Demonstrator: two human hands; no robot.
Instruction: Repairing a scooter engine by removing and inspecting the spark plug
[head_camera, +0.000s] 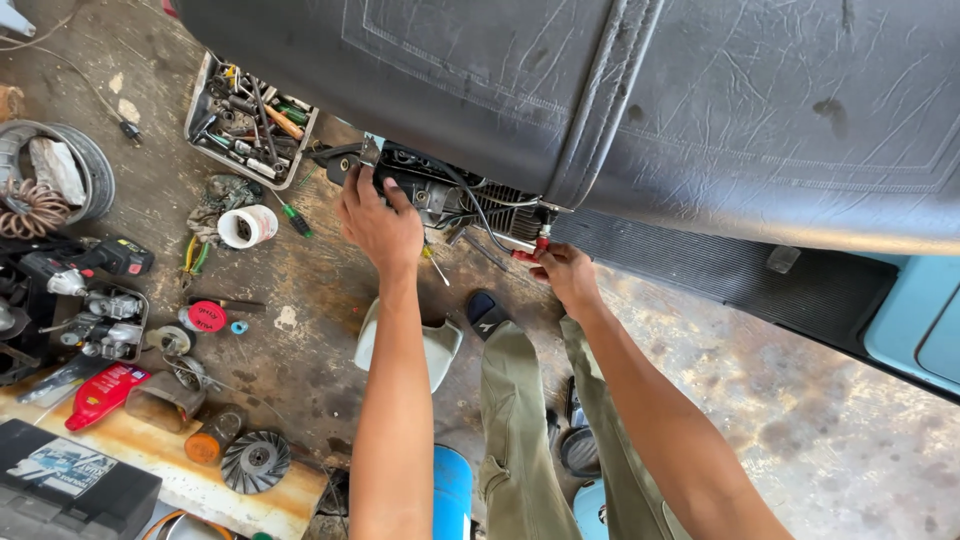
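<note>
showing, in the head view, two bare arms reaching under the black seat (700, 90) of a light-blue scooter (925, 320). the left hand (378, 222) lies over the dark engine block (425, 185), fingers curled on its top. the right hand (565, 272) grips a red-handled tool (530, 250) set against the engine's finned side. an open tool tray (250, 120), a white cup (247, 226) and a red bottle (103, 393) lie on the stained floor (800, 430) to the left.

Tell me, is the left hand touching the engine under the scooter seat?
Touching. The head view shows the left hand with fingers laid on the black engine part under the seat.
</note>
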